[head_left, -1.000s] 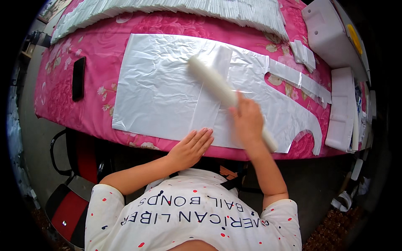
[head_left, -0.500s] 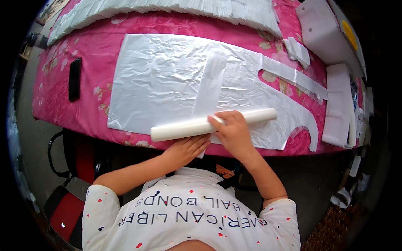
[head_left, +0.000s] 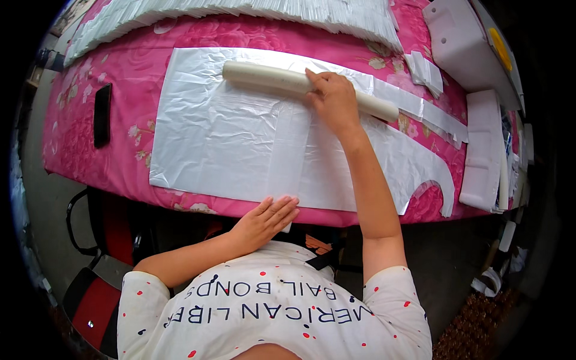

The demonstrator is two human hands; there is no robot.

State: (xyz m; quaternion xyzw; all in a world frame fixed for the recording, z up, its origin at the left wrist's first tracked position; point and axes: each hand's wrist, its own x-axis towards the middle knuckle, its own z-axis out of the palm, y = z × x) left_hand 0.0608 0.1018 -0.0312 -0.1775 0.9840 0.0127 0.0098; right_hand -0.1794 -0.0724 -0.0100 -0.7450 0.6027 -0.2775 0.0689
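Item: white roller tube (head_left: 273, 79), lying across the far edge of a cut plastic sheet (head_left: 240, 138) on the pink floral table (head_left: 120, 162).
Right hand (head_left: 333, 99): grip closed over the tube.
Left hand (head_left: 267, 219): open, flat on the sheet's near edge.
Risk: uneven pressure may skew the tube and crease the sheet; a loose near edge may slide off.

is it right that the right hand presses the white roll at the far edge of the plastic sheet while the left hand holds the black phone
Not quite. In the head view the left hand lies flat on the near edge of the plastic sheet; the black phone lies untouched. The right hand does press the white roll.
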